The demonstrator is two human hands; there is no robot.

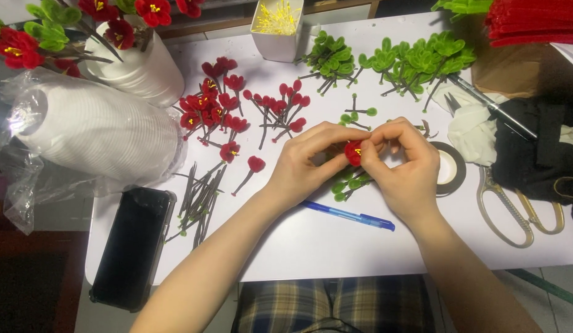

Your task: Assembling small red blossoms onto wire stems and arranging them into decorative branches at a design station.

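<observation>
White desk (336, 246) fills the view, with craft parts sorted by kind, seemingly to keep each near at hand. A bagged stack of white cups (83, 135) lies at the far left beside a black phone (132, 246). Red flowers (218, 111) and green leaf sprigs (410, 61) lie in separate clusters. At centre, the left hand (305, 163) and right hand (406, 166) meet, fingers clamped on one small red flower (353, 152), held just above a blue pen (348, 214).

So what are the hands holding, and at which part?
Both the left hand and right hand pinch a small red flower by its petals; its green leaves hang below.
</observation>
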